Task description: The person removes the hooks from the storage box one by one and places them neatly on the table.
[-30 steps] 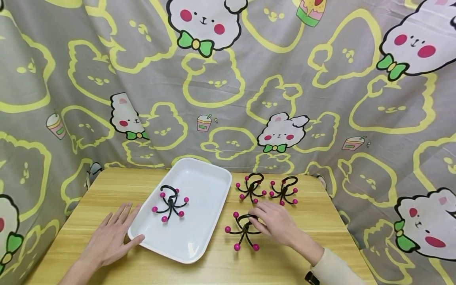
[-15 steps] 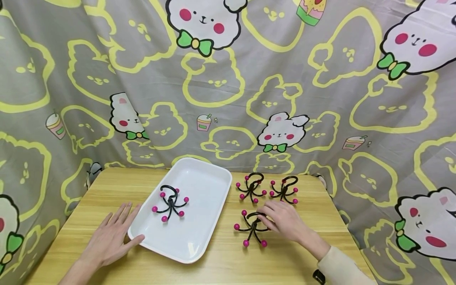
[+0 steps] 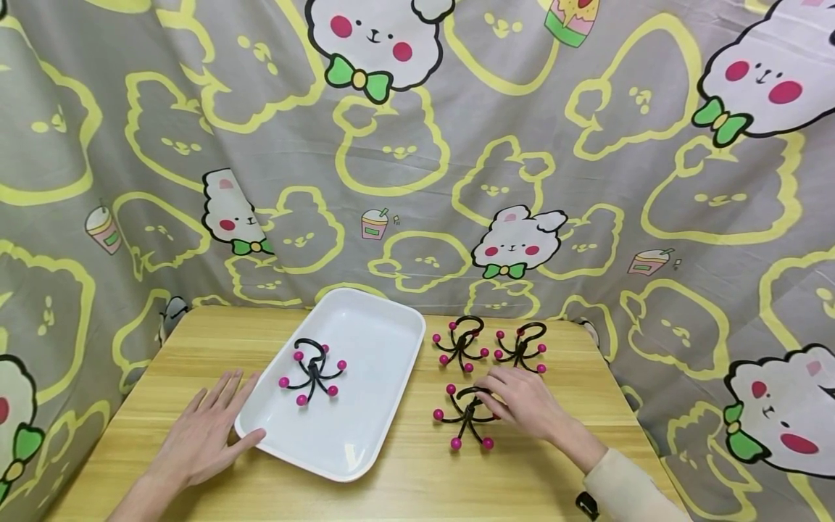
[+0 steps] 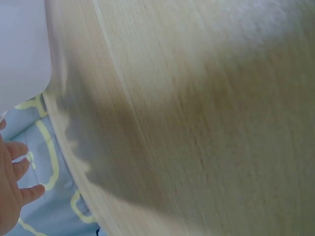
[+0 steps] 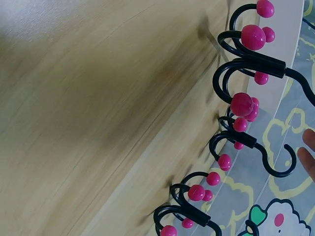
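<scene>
My right hand (image 3: 525,402) pinches the curved top of a black multi-arm hanging hook (image 3: 469,413) with pink ball tips. Whether this hook touches the table or hangs just above it, I cannot tell. In the right wrist view its dark stem (image 5: 263,65) is near, with the fingers (image 5: 308,152) at the right edge. With fingers spread, my left hand (image 3: 202,435) rests against the left side of a white tray (image 3: 365,435). Inside the tray stands another such hook (image 3: 313,373). The left wrist view catches only part of the left hand (image 4: 12,182).
Two more hooks, one on the left (image 3: 460,346) and one on the right (image 3: 520,351), stand behind my right hand. The wooden table (image 3: 404,493) ends at a patterned curtain (image 3: 404,145) along the back and sides.
My right hand has shifted the pinched hook to the right and slightly back, away from the tray. The left hand, the tray and the other hooks have stayed put.
</scene>
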Demonstrator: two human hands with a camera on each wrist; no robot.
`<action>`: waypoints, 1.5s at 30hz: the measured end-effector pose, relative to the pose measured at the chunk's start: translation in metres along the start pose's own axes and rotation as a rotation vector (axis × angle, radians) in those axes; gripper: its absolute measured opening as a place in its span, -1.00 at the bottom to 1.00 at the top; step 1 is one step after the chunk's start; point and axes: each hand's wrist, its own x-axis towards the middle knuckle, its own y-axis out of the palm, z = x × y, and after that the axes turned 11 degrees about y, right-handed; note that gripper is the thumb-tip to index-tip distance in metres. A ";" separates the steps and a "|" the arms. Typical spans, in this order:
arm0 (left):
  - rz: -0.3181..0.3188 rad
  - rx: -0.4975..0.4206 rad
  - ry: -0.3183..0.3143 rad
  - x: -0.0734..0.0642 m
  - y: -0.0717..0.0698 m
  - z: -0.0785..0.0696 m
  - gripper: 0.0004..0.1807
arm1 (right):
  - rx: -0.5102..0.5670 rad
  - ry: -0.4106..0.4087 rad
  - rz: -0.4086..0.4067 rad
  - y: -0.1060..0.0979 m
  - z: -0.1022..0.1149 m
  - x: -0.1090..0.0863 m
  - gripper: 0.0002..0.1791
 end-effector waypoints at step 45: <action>-0.003 -0.005 0.003 -0.001 0.000 0.000 0.07 | -0.109 0.122 -0.016 -0.023 0.025 0.015 -0.53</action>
